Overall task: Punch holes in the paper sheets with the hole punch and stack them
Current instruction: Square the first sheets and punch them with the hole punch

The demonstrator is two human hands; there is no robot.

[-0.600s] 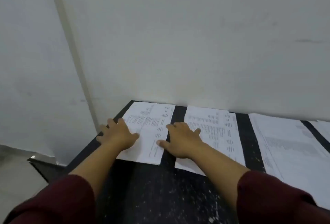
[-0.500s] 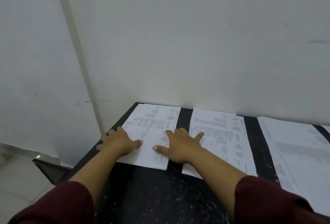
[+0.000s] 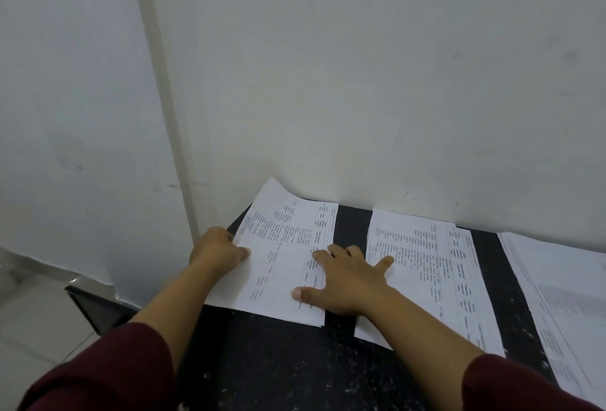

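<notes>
- Our left hand [image 3: 218,251] reaches forward, fingers curled under, thumb pointing right.
- Our right hand [image 3: 347,279] lies flat, palm down, fingers spread, thumb stretched left.
- Both forearms are bare below maroon sleeves [image 3: 108,368].

My left hand [image 3: 218,251] slid off the top of the leftmost sheet [image 3: 285,256] to its left edge and curled around it — the far corner lifted off the tabletop [image 3: 278,368]. My right hand [image 3: 347,279] spread wider, pressing flat.
</notes>
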